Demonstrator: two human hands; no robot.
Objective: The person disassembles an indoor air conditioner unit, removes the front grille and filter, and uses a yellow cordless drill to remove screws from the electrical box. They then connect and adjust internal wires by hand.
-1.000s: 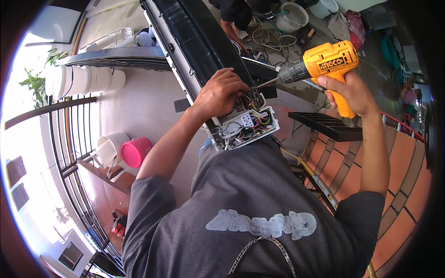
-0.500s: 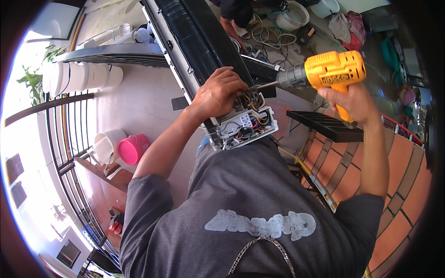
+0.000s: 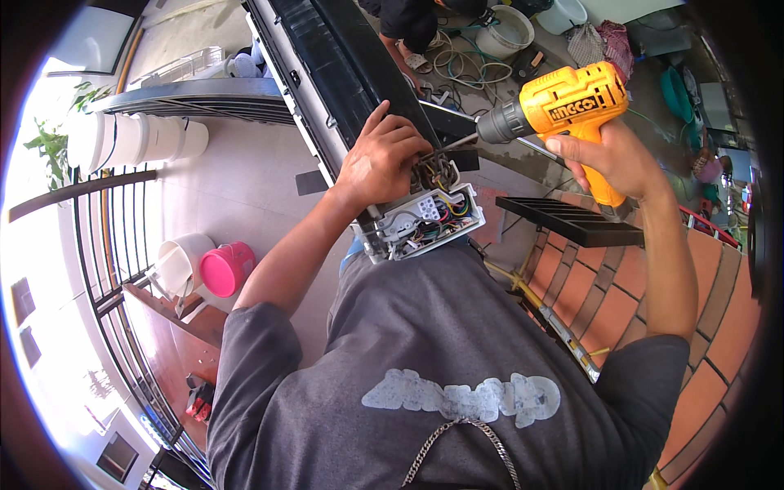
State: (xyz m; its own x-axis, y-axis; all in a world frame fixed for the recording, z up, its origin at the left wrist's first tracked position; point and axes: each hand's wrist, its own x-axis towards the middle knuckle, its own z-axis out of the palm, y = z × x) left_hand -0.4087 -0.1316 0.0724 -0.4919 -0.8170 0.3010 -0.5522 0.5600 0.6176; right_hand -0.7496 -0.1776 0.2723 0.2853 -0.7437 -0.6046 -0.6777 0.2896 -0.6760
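A long air conditioner indoor unit (image 3: 314,49) with its cover off, dark inside, extends away from my lap. At its near end, a white control box (image 3: 447,225) shows coloured wires and a white connector block. My left hand (image 3: 380,163) lies over the unit beside the bundled wires (image 3: 437,171), fingers bent round its edge, index finger raised; the thumb is hidden. In my right hand (image 3: 616,159) is a yellow cordless drill (image 3: 572,98), gripped by its handle. Its long bit (image 3: 459,143) points left to the spot by my left fingertips, where the tip is hard to make out.
On the left stand white buckets (image 3: 139,139), a pink bucket (image 3: 227,269) and a black railing (image 3: 122,237). A black slatted piece (image 3: 572,220) and a yellow pole (image 3: 555,322) are at right. Beyond, another person (image 3: 404,33) crouches near coiled hoses (image 3: 469,61).
The drill's body has risen and tilted, its bit now sloping down more toward my left fingertips. My left index finger has lifted apart from the others. The whole view has shifted slightly.
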